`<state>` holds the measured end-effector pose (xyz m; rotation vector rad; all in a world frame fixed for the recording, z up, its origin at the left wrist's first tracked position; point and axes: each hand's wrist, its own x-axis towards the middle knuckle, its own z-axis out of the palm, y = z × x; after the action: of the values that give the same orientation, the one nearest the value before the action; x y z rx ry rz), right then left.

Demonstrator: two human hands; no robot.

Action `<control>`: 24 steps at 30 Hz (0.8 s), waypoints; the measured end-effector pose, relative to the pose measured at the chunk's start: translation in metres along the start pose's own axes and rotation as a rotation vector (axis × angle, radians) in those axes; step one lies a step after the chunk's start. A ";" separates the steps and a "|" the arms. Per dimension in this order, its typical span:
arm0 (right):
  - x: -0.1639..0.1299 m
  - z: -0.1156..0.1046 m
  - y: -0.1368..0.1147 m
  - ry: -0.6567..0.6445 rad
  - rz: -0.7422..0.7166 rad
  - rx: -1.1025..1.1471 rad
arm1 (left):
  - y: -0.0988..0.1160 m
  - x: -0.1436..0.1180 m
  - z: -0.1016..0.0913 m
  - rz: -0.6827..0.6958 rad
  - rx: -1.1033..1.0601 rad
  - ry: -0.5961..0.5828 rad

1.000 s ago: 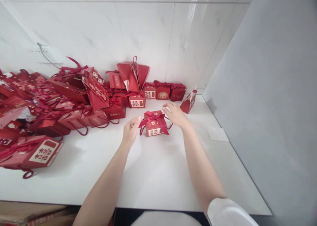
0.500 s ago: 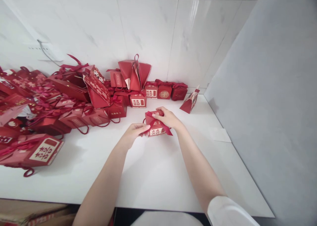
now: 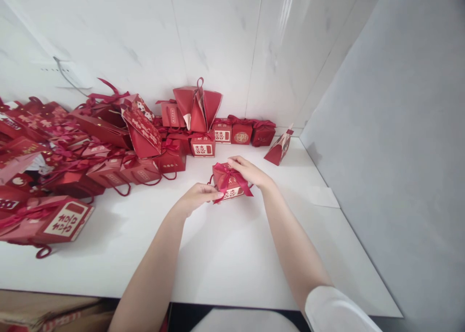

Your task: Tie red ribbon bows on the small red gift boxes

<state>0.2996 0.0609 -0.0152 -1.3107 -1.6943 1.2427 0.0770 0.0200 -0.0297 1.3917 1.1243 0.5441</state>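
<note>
Both forearms are bare from wrist to past the elbow. The left hand and right hand wear no gloves, rings or watch that can be seen. A white short sleeve covers the right upper arm, its hem loose; white fabric of the same garment shows at the bottom edge.

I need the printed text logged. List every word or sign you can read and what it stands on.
"囍": white label of the small red box between left hand and right hand.
"囍": box by the wall.
"囍": flat box at left.
Other prints: too blurred.
</note>
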 end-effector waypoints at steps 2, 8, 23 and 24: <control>-0.001 -0.002 0.001 -0.038 0.017 0.014 | 0.003 -0.002 0.000 -0.020 0.002 0.003; 0.001 0.001 0.009 -0.055 -0.014 0.071 | 0.007 -0.004 -0.002 -0.065 0.065 -0.035; -0.036 -0.064 -0.017 0.097 0.104 -0.407 | 0.025 -0.034 -0.027 0.150 0.625 0.497; -0.040 -0.067 -0.018 0.022 0.145 -0.433 | 0.024 -0.029 -0.019 0.269 0.633 0.661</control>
<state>0.3651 0.0413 0.0268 -1.7173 -1.9520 0.9632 0.0555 0.0086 0.0049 2.0014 1.7491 0.9371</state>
